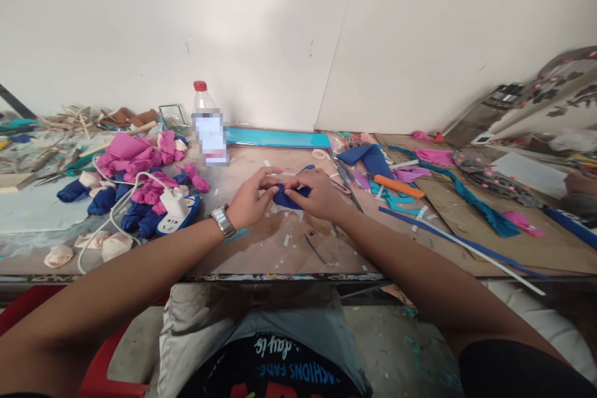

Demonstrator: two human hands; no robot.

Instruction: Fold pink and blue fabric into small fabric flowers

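Both of my hands meet over the middle of the table, pinching one small piece of dark blue fabric (pixel 289 200). My left hand (pixel 253 198), with a metal watch on its wrist, grips the left side between thumb and fingers. From the other side, my right hand (pixel 321 194) holds the piece with thumb and bent fingers. Something whitish shows under the fabric, too small to make out. Just right of my right hand lie scissors (pixel 347 177) and a larger blue fabric piece (pixel 368 160). An orange-handled cutter (pixel 398 186) rests beyond them.
Pink fabric bundles (pixel 130 155), blue ones and cream rosettes (pixel 116 245) surround a power strip (pixel 180 214) with a white cable at left. A red-capped bottle (pixel 203 99) stands behind. A white stick (pixel 485 255) and blue strip cross the right side. Another person's hand (pixel 581 183) is far right.
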